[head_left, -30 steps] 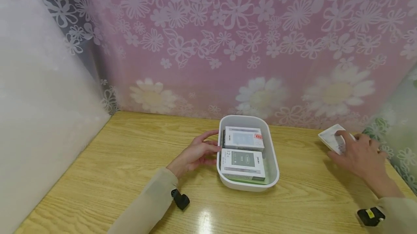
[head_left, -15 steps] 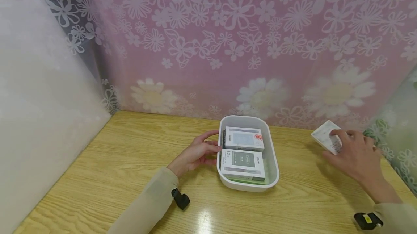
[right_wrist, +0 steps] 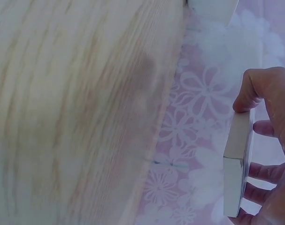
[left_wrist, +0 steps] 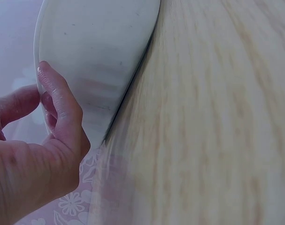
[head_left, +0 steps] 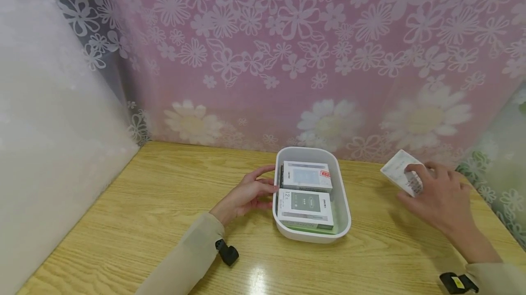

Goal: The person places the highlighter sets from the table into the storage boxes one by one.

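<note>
A white plastic storage bin stands on the table with two flat white boxes lying face up in it, a far one with a red sticker and a near one with a grey-green panel. My left hand grips the bin's left rim; in the left wrist view its bent finger reaches the rim from outside. To the right, my right hand holds a thin white box with a grey marbled face by its edges, tilted above the table. In the right wrist view, thumb and fingertips pinch the box.
Something light green lies beneath the near box in the bin. The wood-grain table ends at the pink flowered curtain behind, with a pale sheet along the left side.
My right hand has carried the marbled white box leftward and slightly up, closer to the bin. My left hand and the bin have stayed in place.
</note>
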The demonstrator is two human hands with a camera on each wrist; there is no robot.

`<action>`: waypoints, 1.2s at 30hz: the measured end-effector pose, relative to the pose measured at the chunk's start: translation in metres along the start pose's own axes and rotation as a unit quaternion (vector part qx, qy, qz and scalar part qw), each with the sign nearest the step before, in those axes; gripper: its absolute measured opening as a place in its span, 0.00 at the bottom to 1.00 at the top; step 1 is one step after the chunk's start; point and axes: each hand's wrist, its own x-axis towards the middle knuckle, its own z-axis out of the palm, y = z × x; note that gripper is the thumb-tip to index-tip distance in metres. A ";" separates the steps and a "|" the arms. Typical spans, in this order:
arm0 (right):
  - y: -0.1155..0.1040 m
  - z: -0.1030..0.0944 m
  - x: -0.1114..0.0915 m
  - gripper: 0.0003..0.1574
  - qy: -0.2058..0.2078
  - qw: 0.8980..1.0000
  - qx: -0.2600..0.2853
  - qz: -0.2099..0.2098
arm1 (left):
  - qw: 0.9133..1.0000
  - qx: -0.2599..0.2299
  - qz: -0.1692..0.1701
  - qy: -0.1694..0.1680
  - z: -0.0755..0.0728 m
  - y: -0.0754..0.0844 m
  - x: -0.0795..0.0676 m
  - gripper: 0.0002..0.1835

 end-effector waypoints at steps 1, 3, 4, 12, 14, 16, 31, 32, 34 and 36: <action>-0.002 0.000 0.000 0.36 0.007 1.000 0.000 -0.005 | 1.000 0.000 0.000 0.000 0.000 0.000 0.000 0.36; -0.005 0.000 0.001 0.36 0.019 1.000 -0.001 -0.015 | 1.000 0.000 -0.001 -0.001 -0.001 0.000 0.000 0.36; -0.006 0.000 0.001 0.36 0.025 1.000 -0.001 -0.019 | 1.000 0.000 -0.002 -0.001 -0.001 0.000 0.000 0.36; -0.017 -0.001 0.002 0.36 0.048 0.998 0.009 -0.042 | 1.000 0.002 0.000 -0.004 -0.001 0.001 -0.001 0.36; -0.019 -0.002 0.002 0.36 0.050 0.998 0.012 -0.047 | 1.000 0.000 0.002 -0.005 -0.001 0.000 -0.001 0.36; -0.021 -0.002 0.002 0.36 0.055 0.997 0.016 -0.053 | 1.000 -0.001 0.004 -0.005 -0.001 0.000 -0.001 0.36; -0.033 0.001 0.002 0.37 0.091 0.990 0.030 -0.102 | 1.000 -0.003 0.003 -0.007 -0.001 -0.001 0.001 0.36; -0.034 0.000 0.002 0.37 0.090 0.990 0.034 -0.106 | 1.000 -0.003 0.004 -0.008 -0.002 -0.001 0.001 0.36; -0.037 -0.001 0.002 0.36 0.091 0.989 0.041 -0.112 | 1.000 -0.002 0.004 -0.009 -0.002 -0.001 0.001 0.36; -0.039 -0.001 0.002 0.36 0.096 0.987 0.048 -0.122 | 1.000 -0.002 0.003 -0.009 -0.002 -0.001 0.001 0.36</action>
